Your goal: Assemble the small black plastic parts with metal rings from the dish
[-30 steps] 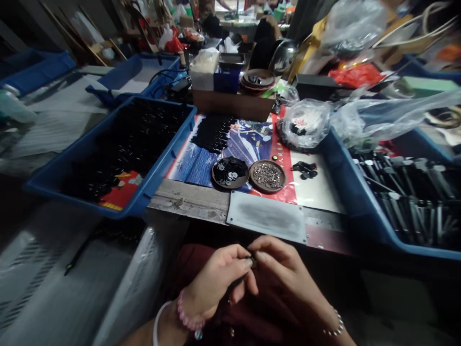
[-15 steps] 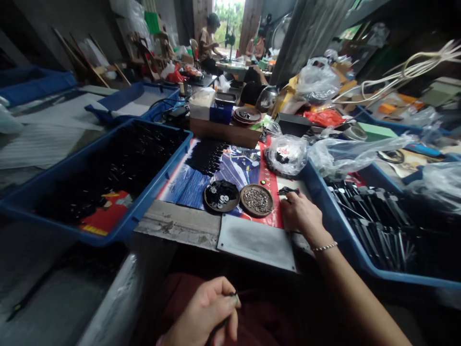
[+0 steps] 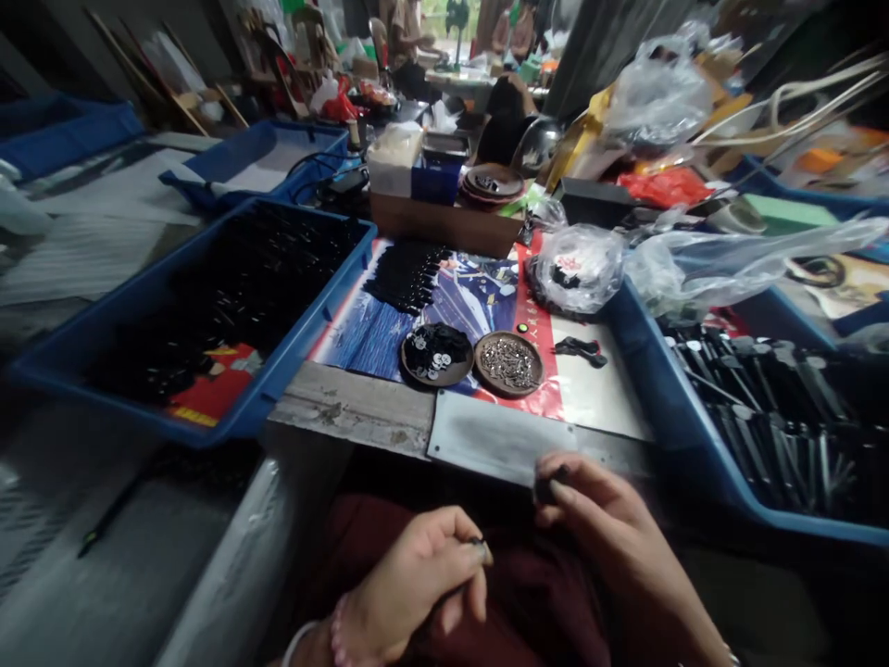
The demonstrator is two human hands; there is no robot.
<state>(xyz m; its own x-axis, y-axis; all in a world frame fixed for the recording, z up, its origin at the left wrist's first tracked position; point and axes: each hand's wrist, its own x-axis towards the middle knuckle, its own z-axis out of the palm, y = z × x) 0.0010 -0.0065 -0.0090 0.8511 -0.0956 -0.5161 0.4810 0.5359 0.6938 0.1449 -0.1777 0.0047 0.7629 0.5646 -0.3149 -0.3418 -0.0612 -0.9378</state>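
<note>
- Our left grip (image 3: 423,584) is closed over our lap, thumb and forefinger pinching a thin dark stick (image 3: 478,544) near its tip.
- Our right grip (image 3: 597,519), just beside the left, pinches a small black piece (image 3: 548,486) in its fingertips.
- Just beyond the right grip a grey plate (image 3: 486,440) lies on the surface (image 3: 347,408).
- Farther out stand a dish of metal bits (image 3: 510,394) and a dish of black discs (image 3: 437,383).

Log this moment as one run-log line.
left hand: pinches thin black rod | right hand: pinches small black part | place: over lap, near metal plate
</note>
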